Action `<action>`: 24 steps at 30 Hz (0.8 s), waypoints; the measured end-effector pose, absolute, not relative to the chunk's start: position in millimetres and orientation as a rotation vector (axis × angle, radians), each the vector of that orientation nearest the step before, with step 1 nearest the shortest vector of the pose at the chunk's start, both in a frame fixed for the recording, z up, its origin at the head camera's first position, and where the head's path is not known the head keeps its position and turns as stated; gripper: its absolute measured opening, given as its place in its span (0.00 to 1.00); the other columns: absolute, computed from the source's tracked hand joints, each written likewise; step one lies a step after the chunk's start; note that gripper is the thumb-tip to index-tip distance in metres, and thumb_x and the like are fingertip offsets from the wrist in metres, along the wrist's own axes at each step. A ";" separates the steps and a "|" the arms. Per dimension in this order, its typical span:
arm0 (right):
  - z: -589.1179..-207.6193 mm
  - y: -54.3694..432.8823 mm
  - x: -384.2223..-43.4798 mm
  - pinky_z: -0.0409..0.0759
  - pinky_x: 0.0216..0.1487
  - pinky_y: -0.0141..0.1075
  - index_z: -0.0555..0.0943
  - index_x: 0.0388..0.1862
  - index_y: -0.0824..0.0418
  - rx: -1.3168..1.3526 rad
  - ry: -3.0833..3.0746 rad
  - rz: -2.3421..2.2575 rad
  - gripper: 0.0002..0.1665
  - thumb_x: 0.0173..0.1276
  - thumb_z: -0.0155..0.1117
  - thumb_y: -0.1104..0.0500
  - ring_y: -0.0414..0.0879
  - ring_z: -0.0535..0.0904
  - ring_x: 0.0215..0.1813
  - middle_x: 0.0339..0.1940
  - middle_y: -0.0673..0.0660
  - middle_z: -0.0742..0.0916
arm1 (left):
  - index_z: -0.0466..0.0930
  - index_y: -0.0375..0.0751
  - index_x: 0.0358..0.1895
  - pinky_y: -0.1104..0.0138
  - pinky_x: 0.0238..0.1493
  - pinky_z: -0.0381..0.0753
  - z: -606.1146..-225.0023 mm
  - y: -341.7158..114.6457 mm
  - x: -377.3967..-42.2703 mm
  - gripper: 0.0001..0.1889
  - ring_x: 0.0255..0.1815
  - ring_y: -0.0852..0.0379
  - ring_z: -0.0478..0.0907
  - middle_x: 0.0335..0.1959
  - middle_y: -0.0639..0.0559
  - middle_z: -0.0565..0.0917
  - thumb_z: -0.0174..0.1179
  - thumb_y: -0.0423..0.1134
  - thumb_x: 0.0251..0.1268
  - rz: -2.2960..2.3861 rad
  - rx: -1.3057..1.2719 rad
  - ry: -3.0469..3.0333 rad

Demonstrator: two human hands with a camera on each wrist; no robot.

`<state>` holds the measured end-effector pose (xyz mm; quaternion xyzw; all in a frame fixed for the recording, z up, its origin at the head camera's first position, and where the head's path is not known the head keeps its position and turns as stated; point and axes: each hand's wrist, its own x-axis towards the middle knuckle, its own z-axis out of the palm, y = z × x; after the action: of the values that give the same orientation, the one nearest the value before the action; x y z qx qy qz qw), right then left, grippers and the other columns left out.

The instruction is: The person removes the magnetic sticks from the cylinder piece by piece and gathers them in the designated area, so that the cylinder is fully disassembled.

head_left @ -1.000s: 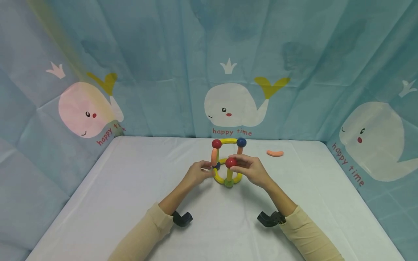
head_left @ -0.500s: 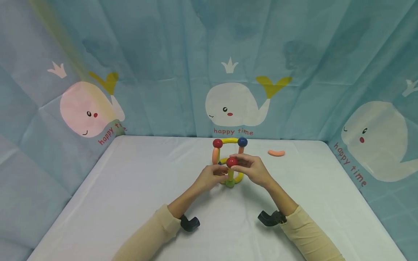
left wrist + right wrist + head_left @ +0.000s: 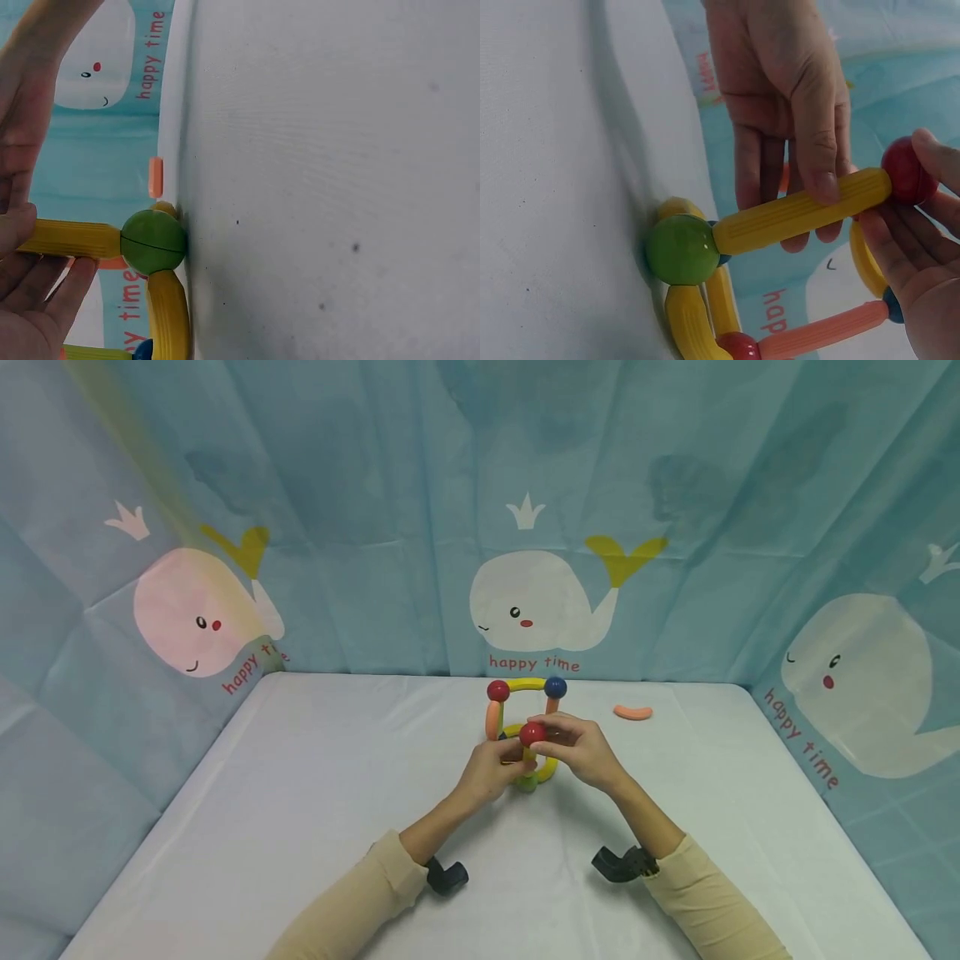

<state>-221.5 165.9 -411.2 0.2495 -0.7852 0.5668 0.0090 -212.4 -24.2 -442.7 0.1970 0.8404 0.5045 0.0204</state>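
Note:
A frame of balls and rods stands on the table. In the head view my right hand (image 3: 581, 750) holds the red ball (image 3: 533, 734) at its near upper corner. Below that ball rises a yellow rod (image 3: 795, 212), which my left hand (image 3: 491, 773) pinches between thumb and fingers. The rod's lower end meets a green ball (image 3: 153, 241) at the frame's base, joined to a curved yellow rod (image 3: 169, 319). Farther back, another red ball (image 3: 498, 691) and a blue ball (image 3: 556, 687) are linked by a yellow rod (image 3: 527, 683). My hands hide part of the frame.
A loose curved orange piece (image 3: 633, 713) lies to the right of the frame, near the back of the white-covered table (image 3: 300, 793). Behind the table hangs a blue curtain (image 3: 375, 610) with printed whales. Black wrist mounts (image 3: 619, 864) sit under both forearms.
My left hand has moved right, from beside the frame's left side to the near yellow rod, and now pinches it. The right hand stays on the red ball.

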 end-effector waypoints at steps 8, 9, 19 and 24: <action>-410.1 167.1 -221.3 0.82 0.49 0.27 0.80 0.56 0.68 0.802 -2.425 1.757 0.22 0.62 0.69 0.65 0.39 0.85 0.46 0.52 0.67 0.84 | 0.84 0.41 0.52 0.65 0.50 0.84 -441.8 -24.1 -214.0 0.14 0.48 0.53 0.86 0.46 0.47 0.88 0.63 0.38 0.65 1.515 0.703 2.643; -409.8 166.9 -221.5 0.82 0.49 0.27 0.80 0.55 0.68 0.799 -2.421 1.764 0.22 0.62 0.69 0.65 0.37 0.84 0.46 0.52 0.67 0.84 | 0.84 0.41 0.52 0.66 0.50 0.84 -441.5 -24.2 -214.3 0.14 0.47 0.53 0.86 0.45 0.47 0.89 0.63 0.38 0.65 1.507 0.710 2.649; -414.2 167.8 -224.0 0.82 0.48 0.26 0.80 0.56 0.68 0.664 -2.406 1.898 0.21 0.65 0.67 0.62 0.35 0.83 0.45 0.54 0.69 0.84 | 0.84 0.36 0.51 0.67 0.48 0.85 -440.4 -24.7 -216.2 0.14 0.43 0.55 0.85 0.42 0.49 0.89 0.62 0.38 0.66 1.467 0.721 2.660; -408.6 173.5 -225.5 0.83 0.49 0.27 0.79 0.57 0.68 0.637 -2.371 1.927 0.24 0.64 0.69 0.61 0.36 0.84 0.46 0.55 0.66 0.84 | 0.83 0.35 0.53 0.66 0.49 0.85 -441.1 -24.9 -216.2 0.15 0.46 0.53 0.85 0.45 0.47 0.88 0.63 0.38 0.66 1.474 0.701 2.642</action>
<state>-225.5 173.5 -408.6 0.2040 -0.7596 0.6175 0.0102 -216.2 -24.9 -441.1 0.2256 0.8506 0.4745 0.0181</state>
